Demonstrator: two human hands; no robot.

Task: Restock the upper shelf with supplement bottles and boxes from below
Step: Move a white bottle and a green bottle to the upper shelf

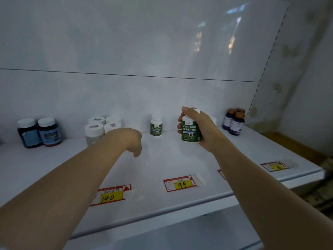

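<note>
My right hand [200,127] grips a green-labelled white bottle [191,131] upright, just above or on the white upper shelf [162,159], right of centre. A matching green bottle [156,125] stands at the back of the shelf to its left. My left hand [130,139] hangs over the shelf with fingers drooping loosely, holding nothing, right beside a cluster of white-capped pale bottles [100,128].
Two dark blue bottles [40,133] stand at the far left and purple bottles with brown caps [234,121] at the far right. Price tags marked 140 [110,194] and 99 [180,184] lie along the shelf's front edge. A white back panel rises behind.
</note>
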